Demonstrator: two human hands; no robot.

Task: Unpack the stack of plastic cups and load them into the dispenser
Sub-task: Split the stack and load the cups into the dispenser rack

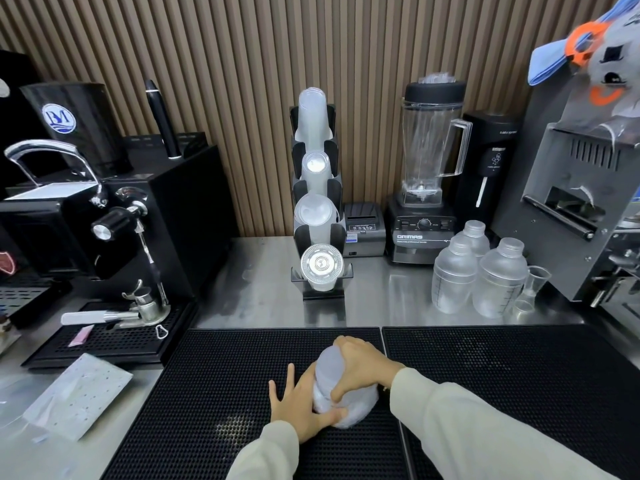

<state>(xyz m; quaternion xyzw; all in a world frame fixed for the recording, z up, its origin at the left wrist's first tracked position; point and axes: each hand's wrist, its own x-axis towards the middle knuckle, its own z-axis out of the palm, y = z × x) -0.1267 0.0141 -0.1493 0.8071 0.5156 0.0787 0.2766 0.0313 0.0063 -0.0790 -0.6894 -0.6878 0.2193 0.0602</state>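
The unpacking step appears in hand: the wrapped stack of translucent plastic cups (341,393), upright on the black rubber mat (221,393), is clasped by the right hand (360,368) and steadied by the open-fingered left hand (298,407), so its wrap must be stripped before the black tiered dispenser (320,202) is loaded.

Frosted cup stack (327,370) upright on black mat — tiered dispenser (318,202) behind, part-filled.

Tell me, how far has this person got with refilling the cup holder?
Early on, it seems. The black dispenser at the back already shows cups in its slots, though whether any came from this job is unclear. In hand: the stack of cups stands on the black mat, seemingly in its clear wrap, with the right hand gripping its top and the left hand steadying its base. Unwrapping and loading remain.
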